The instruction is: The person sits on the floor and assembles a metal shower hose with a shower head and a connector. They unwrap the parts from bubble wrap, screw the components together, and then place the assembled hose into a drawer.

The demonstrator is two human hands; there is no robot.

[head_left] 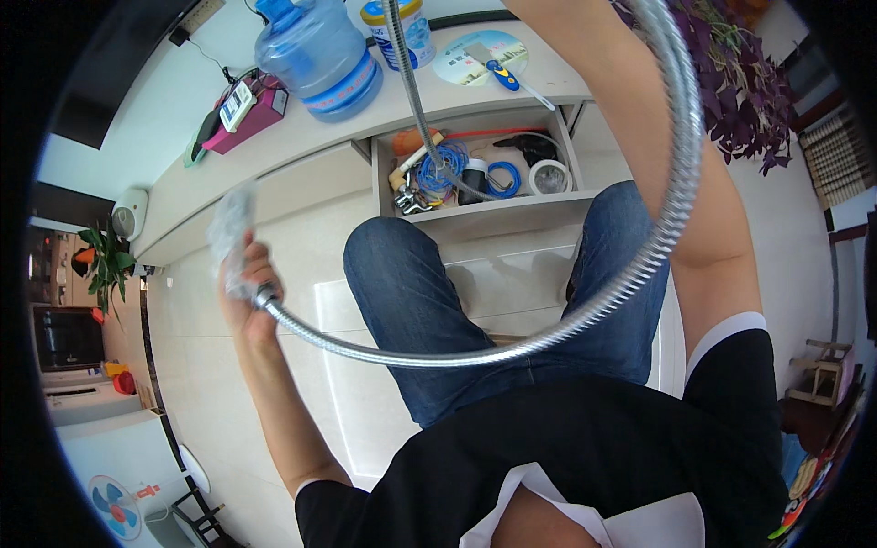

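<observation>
My left hand (253, 288) is closed around one end of a flexible metal shower hose, where a piece in crinkled clear plastic (233, 228) sticks up past the fingers. What lies inside the plastic cannot be made out. From there the shower hose (429, 359) sweeps in a wide arc over my knees and leaves the picture at the top right. A second stretch of metal hose comes down from the top edge into the open drawer (539, 212). My right arm reaches up out of the picture, so that hand is hidden.
Inside the drawer lie a blue cable coil (441, 167), a black canister (473, 178), a tape roll (550, 177) and other tools. On the counter stand a large water bottle (315, 59), a tin (402, 36) and a putty knife (502, 75). A purple-leaved plant (731, 87) hangs at right.
</observation>
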